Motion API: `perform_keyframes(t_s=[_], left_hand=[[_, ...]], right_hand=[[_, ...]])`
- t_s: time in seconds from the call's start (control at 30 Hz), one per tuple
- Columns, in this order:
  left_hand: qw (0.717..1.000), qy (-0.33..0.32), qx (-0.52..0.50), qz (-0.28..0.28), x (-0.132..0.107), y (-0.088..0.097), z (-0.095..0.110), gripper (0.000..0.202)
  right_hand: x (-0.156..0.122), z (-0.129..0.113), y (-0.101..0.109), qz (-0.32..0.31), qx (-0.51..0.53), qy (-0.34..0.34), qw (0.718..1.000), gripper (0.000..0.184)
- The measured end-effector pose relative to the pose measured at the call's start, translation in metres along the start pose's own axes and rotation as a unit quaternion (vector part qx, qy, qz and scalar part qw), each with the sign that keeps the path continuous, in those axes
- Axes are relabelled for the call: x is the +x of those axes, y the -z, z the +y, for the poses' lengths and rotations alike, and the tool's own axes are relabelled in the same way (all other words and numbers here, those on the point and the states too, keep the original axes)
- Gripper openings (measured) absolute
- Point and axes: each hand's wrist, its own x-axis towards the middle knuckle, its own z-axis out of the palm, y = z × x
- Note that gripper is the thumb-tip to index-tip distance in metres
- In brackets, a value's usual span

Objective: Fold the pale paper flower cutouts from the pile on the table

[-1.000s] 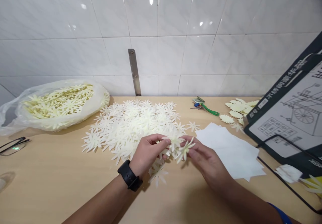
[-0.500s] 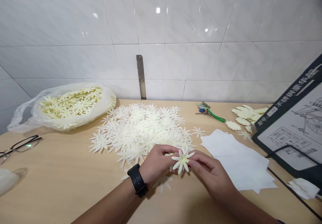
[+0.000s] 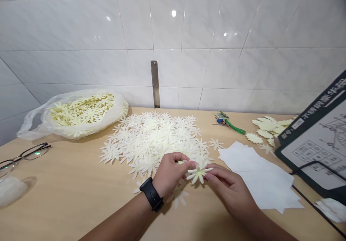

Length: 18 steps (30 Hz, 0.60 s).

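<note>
Between my hands is a pale cream flower cutout (image 3: 199,173) with long narrow petals, held above the table. My left hand (image 3: 173,170), with a black watch at the wrist, pinches it from the left. From the right, my right hand (image 3: 227,183) grips its petals between thumb and fingers. Something pale also shows behind the left thumb, mostly hidden. Just beyond the hands spreads a heap of similar white flower cutouts (image 3: 154,136). One loose cutout (image 3: 177,195) lies on the table under my left hand.
A plastic bag (image 3: 81,129) of yellowish cutouts sits back left, with glasses (image 3: 27,154) in front. To the right lie white sheets (image 3: 256,176), keys on a green strap (image 3: 235,126), leaf-shaped cutouts (image 3: 270,127) and a printed box (image 3: 319,140). A metal strip (image 3: 155,84) leans against the tiled wall.
The camera view has shifted slightly, so everything sits a little further right. The flower cutout is tilted flatter now, its petals seen more edge-on. Both hands keep their hold.
</note>
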Motion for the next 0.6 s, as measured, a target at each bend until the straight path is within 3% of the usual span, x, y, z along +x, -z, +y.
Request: perform_keyframes(t_s=[0.47,0.6], left_hand=[[0.998,-0.051,-0.015,0.024,0.002,0.008,0.002,0.034],[0.993,-0.08,-0.023,0.086,0.004,0.017,0.007,0.035]], right_hand=[[-0.003,0.005,0.001,0.04,-0.069,0.021,0.997,0.02],[-0.002,0.006,0.002,0.056,-0.041,-0.018,0.997,0.023]])
